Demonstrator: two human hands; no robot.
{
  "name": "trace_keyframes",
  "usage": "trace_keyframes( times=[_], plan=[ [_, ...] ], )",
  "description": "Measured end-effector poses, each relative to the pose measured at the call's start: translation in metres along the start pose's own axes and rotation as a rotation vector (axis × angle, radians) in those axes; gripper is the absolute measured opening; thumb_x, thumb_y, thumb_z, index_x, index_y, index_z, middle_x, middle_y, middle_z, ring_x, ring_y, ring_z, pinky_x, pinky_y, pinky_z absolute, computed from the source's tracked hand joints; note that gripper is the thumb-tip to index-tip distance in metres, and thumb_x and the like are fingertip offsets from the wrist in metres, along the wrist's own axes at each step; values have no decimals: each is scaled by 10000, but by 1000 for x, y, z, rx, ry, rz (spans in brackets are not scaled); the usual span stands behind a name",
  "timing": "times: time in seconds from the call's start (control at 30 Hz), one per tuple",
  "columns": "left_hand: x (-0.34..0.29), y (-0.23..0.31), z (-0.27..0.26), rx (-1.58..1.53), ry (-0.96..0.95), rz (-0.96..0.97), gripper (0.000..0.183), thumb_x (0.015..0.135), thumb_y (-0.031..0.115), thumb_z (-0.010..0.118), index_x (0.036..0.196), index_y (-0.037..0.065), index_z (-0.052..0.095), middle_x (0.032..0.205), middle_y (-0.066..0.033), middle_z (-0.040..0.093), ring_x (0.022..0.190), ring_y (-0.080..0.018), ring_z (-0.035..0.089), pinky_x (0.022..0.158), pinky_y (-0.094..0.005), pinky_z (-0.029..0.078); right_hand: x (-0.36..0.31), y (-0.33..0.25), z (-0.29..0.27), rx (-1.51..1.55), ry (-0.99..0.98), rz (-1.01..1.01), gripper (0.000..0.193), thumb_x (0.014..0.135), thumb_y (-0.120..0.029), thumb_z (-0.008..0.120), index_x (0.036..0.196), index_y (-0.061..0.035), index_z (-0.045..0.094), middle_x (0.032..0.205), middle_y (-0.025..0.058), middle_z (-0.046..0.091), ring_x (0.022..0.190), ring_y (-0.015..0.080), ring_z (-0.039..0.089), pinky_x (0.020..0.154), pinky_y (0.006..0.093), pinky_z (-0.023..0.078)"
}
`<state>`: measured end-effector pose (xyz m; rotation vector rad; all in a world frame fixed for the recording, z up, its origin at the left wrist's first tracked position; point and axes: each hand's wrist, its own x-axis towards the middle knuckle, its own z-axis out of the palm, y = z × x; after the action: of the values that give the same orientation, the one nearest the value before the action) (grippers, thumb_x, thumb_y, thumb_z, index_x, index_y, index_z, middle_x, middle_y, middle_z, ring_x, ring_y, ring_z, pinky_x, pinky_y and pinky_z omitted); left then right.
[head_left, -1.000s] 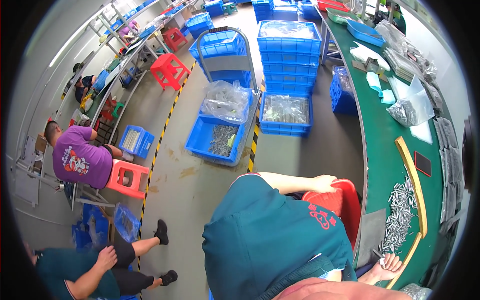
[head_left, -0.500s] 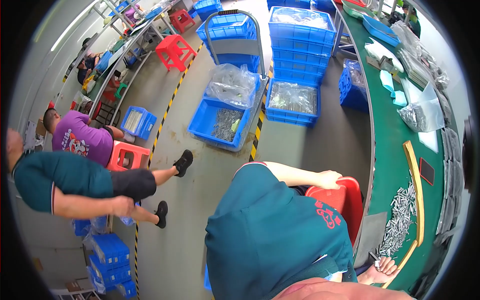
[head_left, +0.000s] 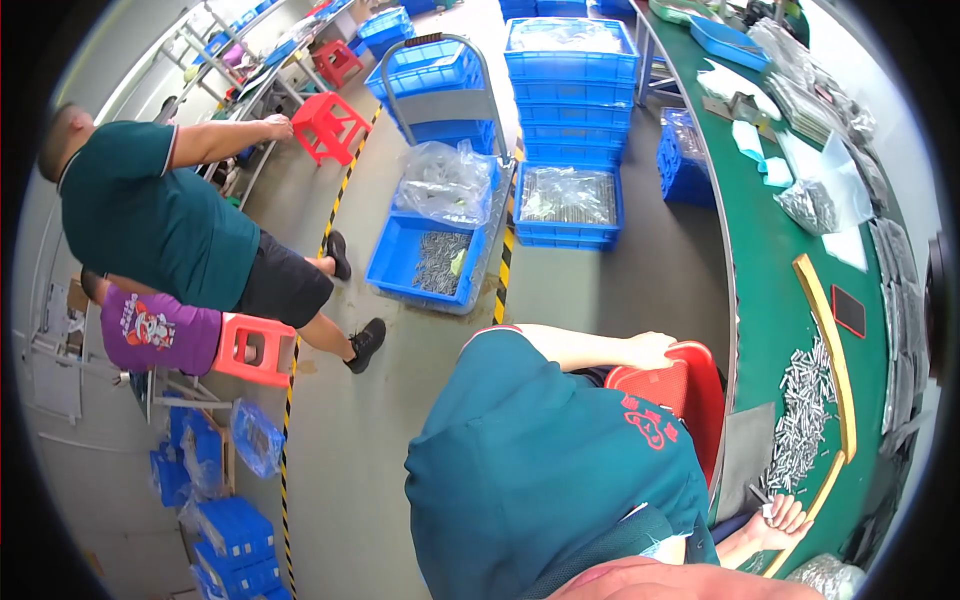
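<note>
My left hand [head_left: 652, 350] is closed over the rim of a red plastic basket [head_left: 708, 385], which stands between my body and the green-topped table. Low in the view, at the near end of the table, my right hand [head_left: 782, 524] has its fingers curled. A small dark and pale piece shows at its fingertips, too small to name. Just beyond that hand lies a heap of short silvery metal pins [head_left: 800, 410]. Beside the heap is a grey mat [head_left: 748, 450], and a yellow wooden strip [head_left: 828, 350] borders its far side.
The green table [head_left: 752, 300] also bears a phone [head_left: 848, 311], plastic bags and a blue tray [head_left: 730, 42]. Stacked blue crates [head_left: 570, 105] and a trolley [head_left: 440, 85] with bins stand on the floor. A teal-shirted person [head_left: 165, 210] stands left, near a seated purple-shirted person [head_left: 160, 325].
The teal-shirted person has moved farther up the view, one arm now stretched toward the red stool. My view has shifted slightly; my left hand stays on the basket rim and my right by the pins.
</note>
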<state>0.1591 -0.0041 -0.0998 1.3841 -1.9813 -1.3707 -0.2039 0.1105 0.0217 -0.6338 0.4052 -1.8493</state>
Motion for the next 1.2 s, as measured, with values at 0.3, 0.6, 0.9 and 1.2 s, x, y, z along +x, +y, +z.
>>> trace_keyframes(
  times=[0.3,0.6,0.9,1.2],
  plan=[
    [10,17,23,177,-45,86,377,753,263,516,1028,6,539,980,-217,577,931,-354,554,808,-419,442,-18,11,27,76,162,-111,448,924,-262,315,490,-172,254,420,-26,211,357,78,170,342,234,152],
    [19,45,30,330,-59,50,351,775,239,574,1052,29,532,957,-203,586,920,-350,559,772,-387,451,-9,42,35,-199,300,-177,460,907,-284,368,483,-118,297,416,2,289,350,95,264,335,227,210],
    [-4,121,-32,246,-81,290,238,809,189,596,993,38,611,903,-117,619,802,-201,612,726,-284,472,-16,27,29,-70,204,-255,577,913,-477,216,472,-110,273,430,-4,259,378,103,248,368,242,241],
    [53,173,31,366,-65,790,151,790,124,595,930,68,609,836,-74,591,784,-223,575,699,-314,451,-2,24,54,12,129,-169,657,817,-690,187,528,-114,316,508,-7,321,479,110,335,466,234,309]
  ],
)
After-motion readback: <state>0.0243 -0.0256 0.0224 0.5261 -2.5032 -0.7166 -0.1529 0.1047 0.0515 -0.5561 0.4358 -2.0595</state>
